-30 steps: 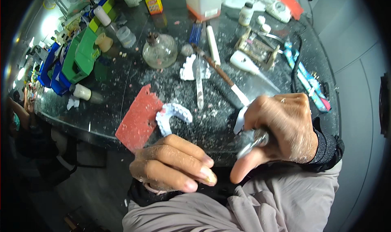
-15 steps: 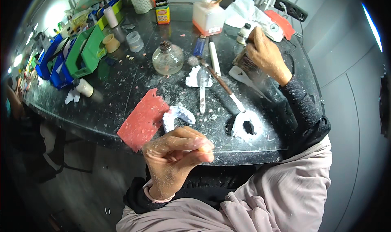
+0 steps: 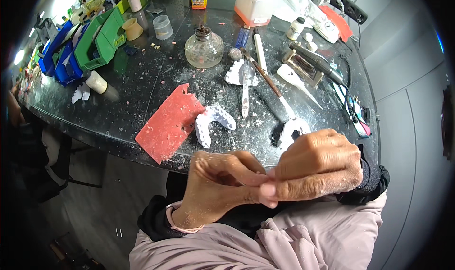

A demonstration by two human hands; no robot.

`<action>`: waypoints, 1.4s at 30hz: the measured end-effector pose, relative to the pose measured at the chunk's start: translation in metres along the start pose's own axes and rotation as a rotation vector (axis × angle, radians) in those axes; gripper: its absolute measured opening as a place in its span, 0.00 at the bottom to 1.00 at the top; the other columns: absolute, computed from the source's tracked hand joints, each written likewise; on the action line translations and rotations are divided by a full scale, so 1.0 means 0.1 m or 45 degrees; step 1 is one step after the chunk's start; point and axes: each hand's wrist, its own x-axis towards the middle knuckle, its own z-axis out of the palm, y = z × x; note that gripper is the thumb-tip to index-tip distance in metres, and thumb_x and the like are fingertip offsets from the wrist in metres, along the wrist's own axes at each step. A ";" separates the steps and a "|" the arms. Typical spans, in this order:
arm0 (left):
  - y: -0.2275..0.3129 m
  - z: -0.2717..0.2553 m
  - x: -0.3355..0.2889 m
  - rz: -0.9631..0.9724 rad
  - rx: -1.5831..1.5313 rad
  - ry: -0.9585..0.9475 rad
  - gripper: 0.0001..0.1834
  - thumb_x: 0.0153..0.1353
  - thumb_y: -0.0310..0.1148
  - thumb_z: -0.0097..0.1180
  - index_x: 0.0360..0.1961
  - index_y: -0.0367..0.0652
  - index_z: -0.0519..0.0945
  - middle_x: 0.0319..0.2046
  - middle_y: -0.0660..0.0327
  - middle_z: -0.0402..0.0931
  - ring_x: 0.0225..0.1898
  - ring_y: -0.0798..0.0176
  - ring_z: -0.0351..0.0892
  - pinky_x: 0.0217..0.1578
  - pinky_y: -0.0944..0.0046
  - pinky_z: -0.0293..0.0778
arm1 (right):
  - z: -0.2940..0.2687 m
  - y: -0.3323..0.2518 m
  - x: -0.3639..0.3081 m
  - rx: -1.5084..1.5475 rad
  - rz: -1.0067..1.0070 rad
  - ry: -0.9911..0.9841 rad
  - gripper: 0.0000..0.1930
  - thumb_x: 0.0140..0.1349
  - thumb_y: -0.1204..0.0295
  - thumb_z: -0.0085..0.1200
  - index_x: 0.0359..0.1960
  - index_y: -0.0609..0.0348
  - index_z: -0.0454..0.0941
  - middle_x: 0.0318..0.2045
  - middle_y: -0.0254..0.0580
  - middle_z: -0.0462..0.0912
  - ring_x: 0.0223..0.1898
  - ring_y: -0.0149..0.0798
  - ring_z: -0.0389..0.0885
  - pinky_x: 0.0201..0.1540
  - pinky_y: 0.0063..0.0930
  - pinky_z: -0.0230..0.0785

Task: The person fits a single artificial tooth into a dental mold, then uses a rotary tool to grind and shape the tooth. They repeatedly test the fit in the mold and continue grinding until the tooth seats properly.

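Note:
Above the bench's front edge, my left hand [image 3: 220,182] and my right hand [image 3: 317,168] meet at the fingertips. Each is closed in a pinch; whatever lies between them is hidden by the fingers. Just beyond my left hand is a horseshoe-shaped white dental cast [image 3: 203,131], beside a torn red wax sheet [image 3: 170,125]. Past my right hand sits another white cast [image 3: 288,131], partly covered by the hand, with a brown-handled tool [image 3: 271,84] reaching to it. A third cast piece [image 3: 234,74] lies farther back under a pale spatula [image 3: 245,97].
A dark handpiece [image 3: 320,64] rests across a small box [image 3: 303,67] at right, near a white pointed tool [image 3: 296,82]. A glass burner [image 3: 204,49] stands mid-bench, with a bottle of pinkish liquid [image 3: 253,7] behind. Green bins [image 3: 99,42] line the left.
My right hand has come from the small box at the back right to meet my left hand. The handpiece now lies uncovered on that box. My left hand remains pinched near the front edge.

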 end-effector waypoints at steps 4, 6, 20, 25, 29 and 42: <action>-0.12 -0.04 -0.06 -0.140 -0.046 -0.121 0.12 0.43 0.14 0.69 0.28 0.40 0.83 0.35 0.61 0.74 0.37 0.71 0.75 0.36 0.73 0.80 | 0.08 -0.05 -0.06 0.010 -0.141 0.027 0.16 0.48 0.80 0.57 0.41 0.71 0.80 0.33 0.47 0.81 0.28 0.38 0.81 0.26 0.25 0.75; -0.13 -0.07 -0.09 -0.182 -0.069 -0.111 0.12 0.43 0.15 0.69 0.29 0.41 0.83 0.35 0.61 0.74 0.36 0.72 0.74 0.36 0.74 0.78 | 0.10 -0.02 -0.07 0.006 -0.162 0.023 0.16 0.47 0.80 0.57 0.41 0.72 0.81 0.33 0.47 0.81 0.28 0.39 0.81 0.25 0.24 0.74; 0.25 -0.07 -0.05 -0.389 0.610 -0.292 0.05 0.52 0.19 0.63 0.31 0.36 0.81 0.35 0.60 0.74 0.34 0.71 0.76 0.31 0.72 0.78 | 0.24 0.16 -0.12 -0.566 -0.726 0.089 0.05 0.47 0.73 0.66 0.26 0.53 0.82 0.24 0.30 0.78 0.23 0.28 0.79 0.21 0.17 0.69; 0.32 -0.32 -0.01 0.445 1.498 0.147 0.11 0.59 0.33 0.61 0.40 0.39 0.78 0.35 0.58 0.76 0.28 0.71 0.75 0.25 0.75 0.69 | 0.25 0.28 -0.16 -0.492 -0.573 0.125 0.09 0.44 0.78 0.54 0.29 0.65 0.81 0.26 0.40 0.77 0.27 0.34 0.78 0.25 0.22 0.69; 0.28 -0.31 0.18 0.232 2.357 0.517 0.24 0.44 0.39 0.72 0.40 0.39 0.77 0.43 0.57 0.72 0.37 0.56 0.77 0.34 0.62 0.73 | 0.22 0.31 -0.14 -0.464 -0.369 0.235 0.10 0.47 0.78 0.54 0.32 0.69 0.81 0.27 0.48 0.79 0.25 0.37 0.81 0.23 0.20 0.72; -0.02 -0.26 0.13 0.591 1.575 0.318 0.20 0.38 0.17 0.71 0.35 0.37 0.79 0.31 0.54 0.81 0.32 0.61 0.83 0.30 0.68 0.78 | 0.22 0.38 -0.24 -0.590 -0.193 0.241 0.07 0.53 0.75 0.56 0.32 0.60 0.84 0.28 0.40 0.85 0.35 0.38 0.86 0.27 0.18 0.74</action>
